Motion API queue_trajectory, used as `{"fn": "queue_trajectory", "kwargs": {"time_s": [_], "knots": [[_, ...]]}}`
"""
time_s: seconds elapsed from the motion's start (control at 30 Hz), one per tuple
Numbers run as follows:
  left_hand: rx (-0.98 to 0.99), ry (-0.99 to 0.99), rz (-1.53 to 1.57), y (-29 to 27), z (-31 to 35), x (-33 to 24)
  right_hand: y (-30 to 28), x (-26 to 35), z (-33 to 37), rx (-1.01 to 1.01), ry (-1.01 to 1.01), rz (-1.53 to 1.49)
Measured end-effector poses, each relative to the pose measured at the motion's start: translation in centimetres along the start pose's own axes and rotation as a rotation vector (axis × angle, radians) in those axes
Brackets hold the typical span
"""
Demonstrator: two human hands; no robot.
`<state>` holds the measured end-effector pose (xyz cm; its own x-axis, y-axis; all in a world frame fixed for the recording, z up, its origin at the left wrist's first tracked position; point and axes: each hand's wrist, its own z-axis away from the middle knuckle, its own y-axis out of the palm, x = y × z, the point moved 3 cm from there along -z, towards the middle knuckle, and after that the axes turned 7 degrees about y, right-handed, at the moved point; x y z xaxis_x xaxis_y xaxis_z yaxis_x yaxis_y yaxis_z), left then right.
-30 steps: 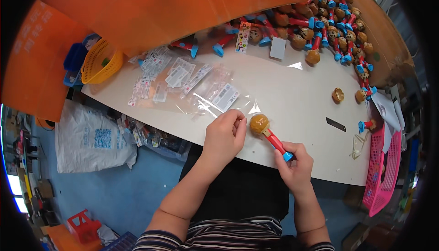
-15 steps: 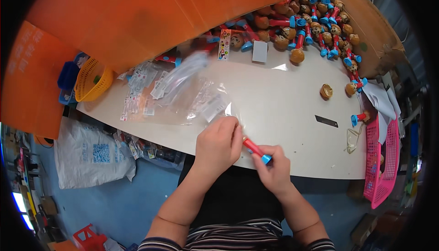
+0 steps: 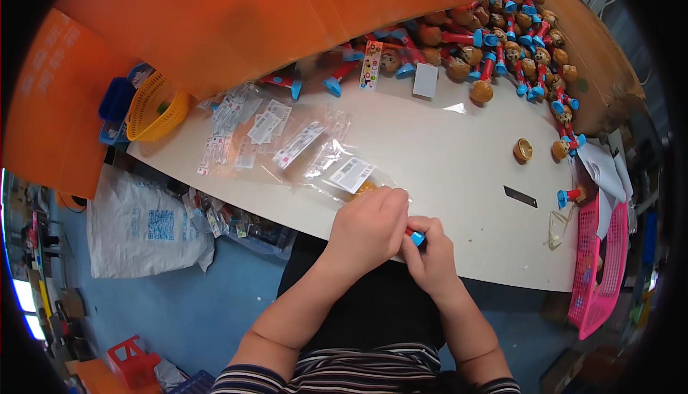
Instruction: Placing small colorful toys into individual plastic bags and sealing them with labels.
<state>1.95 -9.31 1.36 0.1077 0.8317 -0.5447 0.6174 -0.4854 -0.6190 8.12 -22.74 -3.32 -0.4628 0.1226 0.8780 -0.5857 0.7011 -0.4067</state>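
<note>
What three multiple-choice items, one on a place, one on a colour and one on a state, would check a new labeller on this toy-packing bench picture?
1. Where does the yellow plastic mesh basket stand?
A. at the left end of the white table
B. at its right end
C. on the floor

2. What colour is the slotted plastic crate by the table's right edge?
A. green
B. pink
C. black

3. What are the left hand and right hand doing?
A. lying flat and apart
B. both raised off the table
C. closed together on a red-and-blue stick toy

Answers: A, the basket sits at the left end; B, the crate is pink; C, both hands grip the toy.
</note>
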Motion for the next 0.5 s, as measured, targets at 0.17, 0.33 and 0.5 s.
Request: {"fn": "queue_trajectory", "kwargs": {"time_s": [0.17, 0.33, 0.5], "knots": [[0.013, -0.004, -0.043, -0.4, 1.1, 0.9, -1.3, 0.7, -1.0, 0.065, 0.157, 0.048], [-0.006, -0.049, -0.012, -0.8, 1.6, 0.6, -2.7, 0.2, 0.6, -0.040, 0.056, 0.128], [-0.006, -0.007, 0.022, 0.1, 1.8, -0.7, -1.6, 0.6, 0.4, -0.117, 0.068, 0.057]]}}
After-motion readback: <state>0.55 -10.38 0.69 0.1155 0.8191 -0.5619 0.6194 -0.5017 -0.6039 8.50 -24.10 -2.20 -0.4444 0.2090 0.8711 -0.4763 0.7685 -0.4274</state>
